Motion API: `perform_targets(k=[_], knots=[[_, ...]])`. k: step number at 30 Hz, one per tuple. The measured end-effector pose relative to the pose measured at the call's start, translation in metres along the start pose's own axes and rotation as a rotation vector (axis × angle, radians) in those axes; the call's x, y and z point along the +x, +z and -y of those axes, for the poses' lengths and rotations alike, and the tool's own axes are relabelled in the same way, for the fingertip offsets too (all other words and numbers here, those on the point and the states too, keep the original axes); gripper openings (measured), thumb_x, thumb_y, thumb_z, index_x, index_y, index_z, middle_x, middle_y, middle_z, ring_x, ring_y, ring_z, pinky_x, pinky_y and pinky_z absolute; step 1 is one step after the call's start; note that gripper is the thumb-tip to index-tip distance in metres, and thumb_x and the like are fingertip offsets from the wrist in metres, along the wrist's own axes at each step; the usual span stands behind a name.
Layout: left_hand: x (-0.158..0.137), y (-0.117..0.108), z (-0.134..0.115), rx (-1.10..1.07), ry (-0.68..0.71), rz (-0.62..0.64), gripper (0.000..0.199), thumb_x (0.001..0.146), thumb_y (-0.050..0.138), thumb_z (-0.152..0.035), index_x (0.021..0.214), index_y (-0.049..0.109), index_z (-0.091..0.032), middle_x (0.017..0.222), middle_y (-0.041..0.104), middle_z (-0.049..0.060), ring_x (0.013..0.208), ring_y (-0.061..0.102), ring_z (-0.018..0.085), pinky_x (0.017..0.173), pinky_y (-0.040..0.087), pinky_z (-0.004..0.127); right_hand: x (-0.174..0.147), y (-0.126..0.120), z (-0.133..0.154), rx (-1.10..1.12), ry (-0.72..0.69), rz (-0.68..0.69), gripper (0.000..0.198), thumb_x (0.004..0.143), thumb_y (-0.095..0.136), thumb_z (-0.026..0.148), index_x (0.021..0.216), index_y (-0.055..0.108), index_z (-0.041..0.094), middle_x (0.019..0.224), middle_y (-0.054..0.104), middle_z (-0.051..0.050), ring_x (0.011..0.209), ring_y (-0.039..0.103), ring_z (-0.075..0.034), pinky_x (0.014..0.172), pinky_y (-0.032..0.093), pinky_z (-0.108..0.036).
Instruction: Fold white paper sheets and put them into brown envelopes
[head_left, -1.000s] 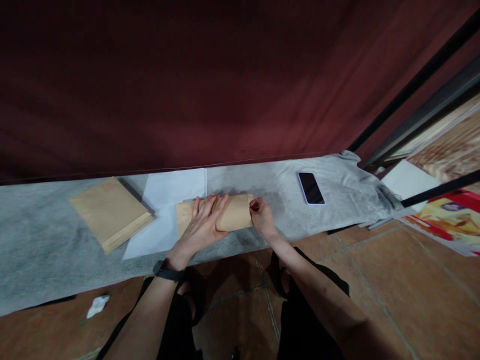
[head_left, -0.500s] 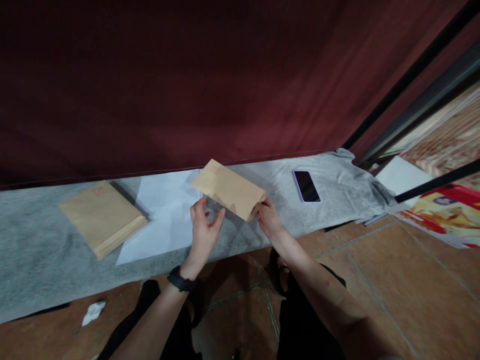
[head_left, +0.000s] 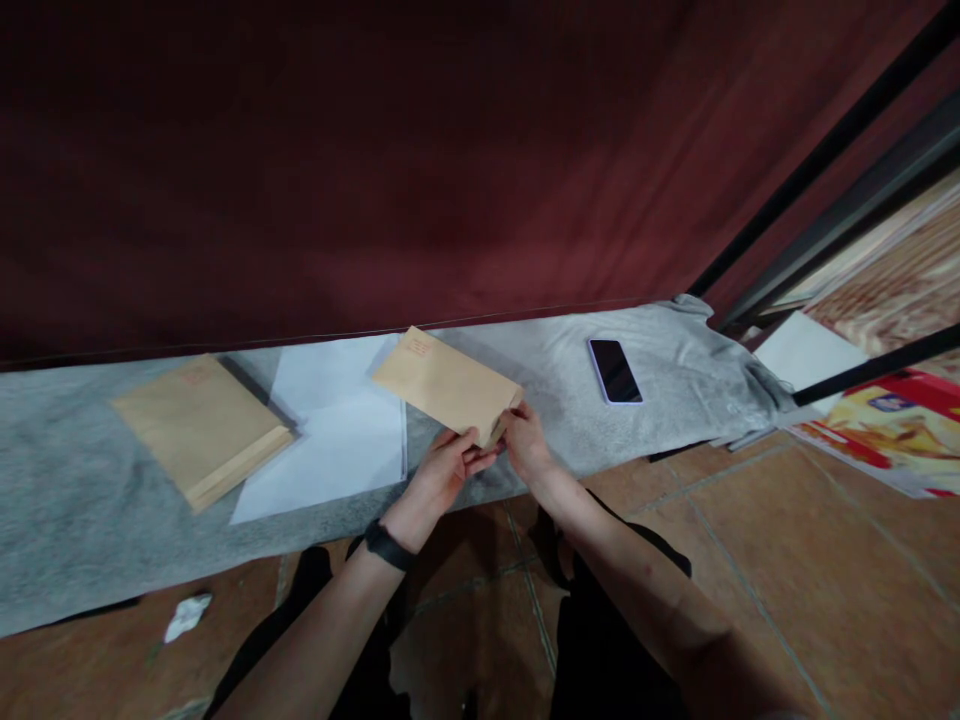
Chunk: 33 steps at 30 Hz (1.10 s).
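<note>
A brown paper envelope (head_left: 450, 380) with a small red print at its far left end is held over the grey cloth. My left hand (head_left: 448, 468) grips its near edge, thumb on top and fingers underneath. At the envelope's right end, my right hand (head_left: 526, 440) pinches the flap; its fingertips are partly hidden. A stack of similar brown envelopes (head_left: 202, 420) lies to the left, partly over white paper sheets (head_left: 330, 430). The right edge of those sheets passes beneath the held envelope.
Right of my hands, a phone (head_left: 615, 371) with a pale purple edge lies on the grey cloth (head_left: 555, 350). A dark red curtain (head_left: 420, 180) hangs behind. On the tiled floor are a crumpled white tissue (head_left: 187, 616) and, at right, a red and yellow box (head_left: 892, 425).
My left hand has moved right and closed on the envelope's near edge; before, it was apart with fingers spread. The envelope has shifted slightly left and down, my right hand staying at its end.
</note>
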<state>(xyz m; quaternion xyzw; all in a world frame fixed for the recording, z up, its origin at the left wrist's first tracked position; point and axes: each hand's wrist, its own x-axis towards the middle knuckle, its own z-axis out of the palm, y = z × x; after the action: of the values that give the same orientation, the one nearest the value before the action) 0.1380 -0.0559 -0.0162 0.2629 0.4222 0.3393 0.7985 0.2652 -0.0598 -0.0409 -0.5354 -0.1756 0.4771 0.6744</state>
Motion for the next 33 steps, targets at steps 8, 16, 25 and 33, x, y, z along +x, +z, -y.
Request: perform_targets(k=[8, 16, 25, 33], knots=[[0.011, -0.019, -0.021, 0.265, 0.123, -0.010, 0.024, 0.071, 0.078, -0.018, 0.089, 0.063, -0.014, 0.071, 0.069, 0.000, 0.053, 0.062, 0.008, 0.050, 0.044, 0.017, -0.008, -0.013, 0.023, 0.047, 0.112, 0.119, 0.023, 0.056, 0.071, 0.021, 0.077, 0.061, 0.021, 0.071, 0.067, 0.004, 0.066, 0.063, -0.014, 0.065, 0.055, -0.027], [0.006, -0.043, -0.026, 0.659, 0.079, -0.007, 0.019, 0.076, 0.066, -0.018, 0.092, 0.055, -0.018, 0.059, 0.061, -0.005, 0.044, 0.052, 0.007, 0.044, 0.035, 0.018, 0.011, -0.047, 0.028, -0.472, -0.126, 0.111, 0.022, 0.078, 0.060, 0.033, 0.097, 0.064, 0.023, 0.087, 0.071, -0.001, 0.084, 0.068, -0.019, 0.076, 0.056, -0.032], [0.002, -0.047, -0.029, 1.361, 0.319, -0.311, 0.026, 0.086, 0.056, -0.021, 0.112, 0.054, -0.022, 0.069, 0.064, -0.003, 0.060, 0.064, 0.017, 0.058, 0.047, 0.027, -0.010, -0.040, 0.002, -1.412, -0.694, 0.535, 0.047, 0.100, 0.043, 0.024, 0.145, 0.051, 0.016, 0.155, 0.047, -0.012, 0.144, 0.043, -0.024, 0.121, 0.034, -0.043], [0.025, -0.014, -0.025, 1.732, 0.952, -0.046, 0.043, 0.102, 0.033, -0.029, 0.137, 0.054, -0.015, 0.147, 0.055, 0.013, 0.140, 0.045, 0.024, 0.117, 0.037, 0.041, -0.009, -0.038, 0.004, -1.570, -0.704, 0.594, 0.049, 0.104, 0.036, 0.028, 0.149, 0.046, 0.012, 0.158, 0.042, -0.014, 0.147, 0.038, -0.024, 0.122, 0.032, -0.043]])
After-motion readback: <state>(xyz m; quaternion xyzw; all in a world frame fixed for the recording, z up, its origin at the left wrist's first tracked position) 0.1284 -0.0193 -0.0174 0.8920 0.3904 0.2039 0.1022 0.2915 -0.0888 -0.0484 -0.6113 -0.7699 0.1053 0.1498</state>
